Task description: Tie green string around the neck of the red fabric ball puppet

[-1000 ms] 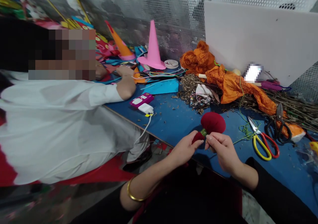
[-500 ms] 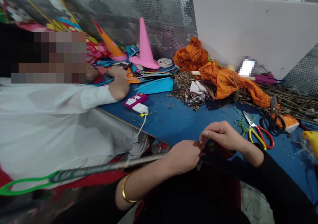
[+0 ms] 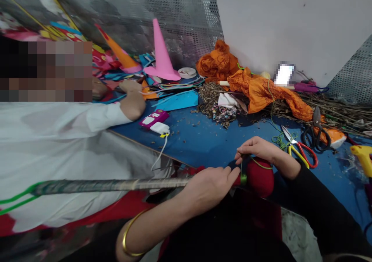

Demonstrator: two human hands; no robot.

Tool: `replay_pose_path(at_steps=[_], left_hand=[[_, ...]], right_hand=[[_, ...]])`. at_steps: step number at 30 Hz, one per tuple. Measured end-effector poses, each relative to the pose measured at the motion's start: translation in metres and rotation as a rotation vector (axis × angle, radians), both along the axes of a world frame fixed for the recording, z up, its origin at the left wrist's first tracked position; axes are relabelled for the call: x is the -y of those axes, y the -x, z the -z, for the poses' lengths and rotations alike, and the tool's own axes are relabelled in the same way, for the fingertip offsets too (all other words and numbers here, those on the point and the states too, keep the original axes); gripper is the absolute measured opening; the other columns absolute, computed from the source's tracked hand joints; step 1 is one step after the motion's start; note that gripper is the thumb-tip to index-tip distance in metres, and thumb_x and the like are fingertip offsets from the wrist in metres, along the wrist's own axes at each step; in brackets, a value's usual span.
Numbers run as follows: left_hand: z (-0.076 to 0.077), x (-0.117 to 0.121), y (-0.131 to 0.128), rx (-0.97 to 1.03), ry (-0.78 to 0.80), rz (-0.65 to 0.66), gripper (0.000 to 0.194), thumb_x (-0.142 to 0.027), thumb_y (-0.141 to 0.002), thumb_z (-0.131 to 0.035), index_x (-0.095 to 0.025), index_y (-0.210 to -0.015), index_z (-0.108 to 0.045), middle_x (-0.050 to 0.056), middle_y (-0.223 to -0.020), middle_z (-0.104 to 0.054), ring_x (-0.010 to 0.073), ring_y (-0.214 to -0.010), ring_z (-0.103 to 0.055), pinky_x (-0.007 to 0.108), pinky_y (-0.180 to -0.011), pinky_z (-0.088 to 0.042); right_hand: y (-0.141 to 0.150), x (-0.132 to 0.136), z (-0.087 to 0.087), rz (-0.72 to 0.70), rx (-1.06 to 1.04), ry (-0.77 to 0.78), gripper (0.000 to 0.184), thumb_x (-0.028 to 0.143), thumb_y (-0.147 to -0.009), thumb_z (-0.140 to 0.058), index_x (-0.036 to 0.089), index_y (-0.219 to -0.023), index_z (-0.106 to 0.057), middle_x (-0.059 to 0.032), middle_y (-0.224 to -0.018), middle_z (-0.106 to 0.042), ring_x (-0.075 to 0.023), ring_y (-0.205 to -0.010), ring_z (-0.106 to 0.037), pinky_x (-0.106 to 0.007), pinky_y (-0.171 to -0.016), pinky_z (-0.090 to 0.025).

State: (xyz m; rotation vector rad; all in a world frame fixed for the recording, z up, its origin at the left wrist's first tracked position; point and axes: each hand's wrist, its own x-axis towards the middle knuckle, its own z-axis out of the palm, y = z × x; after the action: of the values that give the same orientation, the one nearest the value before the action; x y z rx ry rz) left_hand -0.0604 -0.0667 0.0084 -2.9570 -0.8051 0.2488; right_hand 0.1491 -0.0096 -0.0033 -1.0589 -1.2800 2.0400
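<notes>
My left hand [image 3: 212,186] is closed around a long stick [image 3: 116,185] wrapped in dark and pale strips, which lies across in front of my body. A loop of green cord [image 3: 17,198] hangs at its far left end. On the right end sits a rounded red cloth head [image 3: 261,178]. Green yarn [image 3: 243,178] is wound around the neck just below that head. My right hand [image 3: 257,149], above the head, pinches the yarn, and a taut strand runs down from its fingertips to the neck. Another strand passes over the red cloth.
On the blue table [image 3: 192,134] lie red-and-yellow-handled scissors [image 3: 303,153], dark scissors [image 3: 316,132], orange cloth [image 3: 252,91], dry stalks [image 3: 343,116], a pink cone hat [image 3: 161,56] and a purple device [image 3: 154,118]. A co-worker in white [image 3: 58,149] sits close on the left.
The stick's right end has come into view, showing the red head and green winding. My right hand has drawn slightly away from the left, with yarn stretched between fingers and neck. The view shifted slightly.
</notes>
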Motion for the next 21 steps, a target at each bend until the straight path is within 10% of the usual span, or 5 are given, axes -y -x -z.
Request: replay_pose_path(at_steps=[21], left_hand=[[-0.001, 0.003, 0.006, 0.136, 0.152, 0.031, 0.033, -0.012, -0.09, -0.037, -0.014, -0.118, -0.054, 0.012, -0.088, -0.067, 0.0244, -0.071, -0.063, 0.032, -0.058, -0.044]], right_hand=[[0.01, -0.007, 0.032, -0.224, -0.165, 0.223, 0.039, 0.043, -0.065, -0.081, 0.008, -0.08, -0.075, -0.0079, -0.074, -0.075, -0.0148, -0.07, -0.069, -0.029, -0.079, -0.05]])
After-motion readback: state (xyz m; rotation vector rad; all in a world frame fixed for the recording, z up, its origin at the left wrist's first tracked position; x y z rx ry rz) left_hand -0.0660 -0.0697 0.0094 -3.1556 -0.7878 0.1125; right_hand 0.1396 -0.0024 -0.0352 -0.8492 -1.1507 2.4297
